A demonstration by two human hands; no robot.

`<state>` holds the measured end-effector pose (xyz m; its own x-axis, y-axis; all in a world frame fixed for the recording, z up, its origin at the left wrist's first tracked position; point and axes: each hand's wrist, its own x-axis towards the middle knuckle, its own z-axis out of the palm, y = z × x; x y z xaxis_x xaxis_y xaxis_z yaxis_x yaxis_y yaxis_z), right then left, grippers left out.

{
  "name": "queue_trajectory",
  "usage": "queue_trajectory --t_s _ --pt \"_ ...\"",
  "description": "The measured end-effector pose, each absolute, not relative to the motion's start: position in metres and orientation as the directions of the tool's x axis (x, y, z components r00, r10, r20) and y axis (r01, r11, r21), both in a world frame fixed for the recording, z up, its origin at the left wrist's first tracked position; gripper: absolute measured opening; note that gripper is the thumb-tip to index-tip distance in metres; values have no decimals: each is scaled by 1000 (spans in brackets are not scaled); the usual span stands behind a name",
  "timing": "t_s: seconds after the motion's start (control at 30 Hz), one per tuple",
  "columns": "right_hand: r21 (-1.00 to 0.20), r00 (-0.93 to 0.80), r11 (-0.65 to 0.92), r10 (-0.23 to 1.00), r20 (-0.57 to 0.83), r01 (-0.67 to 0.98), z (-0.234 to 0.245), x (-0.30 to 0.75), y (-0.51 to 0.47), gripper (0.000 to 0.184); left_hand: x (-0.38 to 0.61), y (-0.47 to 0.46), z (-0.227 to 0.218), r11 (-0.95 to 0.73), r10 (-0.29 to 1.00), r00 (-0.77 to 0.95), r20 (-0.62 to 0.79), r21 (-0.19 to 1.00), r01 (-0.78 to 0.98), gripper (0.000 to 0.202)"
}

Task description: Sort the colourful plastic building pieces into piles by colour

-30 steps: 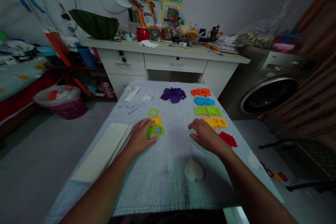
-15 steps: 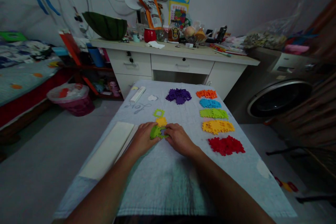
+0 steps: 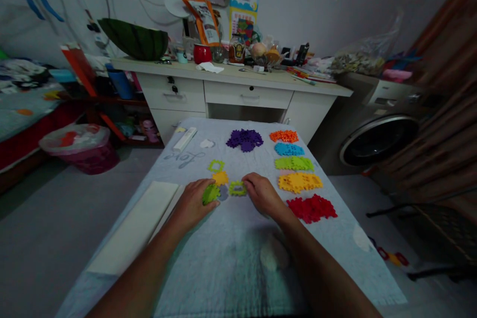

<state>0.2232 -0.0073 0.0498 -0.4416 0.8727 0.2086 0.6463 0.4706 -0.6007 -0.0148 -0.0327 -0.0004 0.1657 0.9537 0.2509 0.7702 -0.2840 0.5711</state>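
My left hand (image 3: 194,202) is closed around the edge of a solid green puzzle tile (image 3: 211,194) low over the cloth-covered table. Between finger and thumb, my right hand (image 3: 262,192) pinches a square green frame piece (image 3: 237,188) by its right edge. A gap separates the two pieces, and a greyish-purple patch (image 3: 223,193) shows there; I cannot tell whether it is a piece or the cloth print. Just beyond the left fingers is a yellow tile (image 3: 220,177). Another green frame piece (image 3: 216,165) lies behind that tile.
Flat piles of notched pieces line the table's right: orange (image 3: 283,136), blue (image 3: 289,149), green (image 3: 294,163), yellow (image 3: 300,182) and red (image 3: 312,208). A purple pile (image 3: 245,139) lies at the back. Left are a long white box (image 3: 136,228) and a white power strip (image 3: 185,139).
My right hand has moved right, drawing the green frame piece away from the solid green tile. The left hand keeps its grip. The whole view has shifted slightly.
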Motion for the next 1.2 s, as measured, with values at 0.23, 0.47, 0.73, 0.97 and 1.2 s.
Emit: queue_trajectory --t_s 0.23,0.47,0.73,0.97,1.2 --pt "-475 -256 349 934 251 808 78 298 45 26 -15 -34 0 -278 951 152 271 523 806 51" --pt "-320 44 1 990 132 947 74 356 99 28 -15 -35 1 -271 956 169 239 502 822 51" --pt "-131 121 -106 986 115 986 65 356 103 27 -16 -34 -2 -290 950 177 256 518 805 52" --pt "-252 -183 221 969 164 942 80 296 71 24 -14 -34 2 -281 955 170 245 554 784 56" --pt "-350 -698 691 704 131 632 54 197 13 52 -16 -32 -5 -318 943 158 291 660 681 50"
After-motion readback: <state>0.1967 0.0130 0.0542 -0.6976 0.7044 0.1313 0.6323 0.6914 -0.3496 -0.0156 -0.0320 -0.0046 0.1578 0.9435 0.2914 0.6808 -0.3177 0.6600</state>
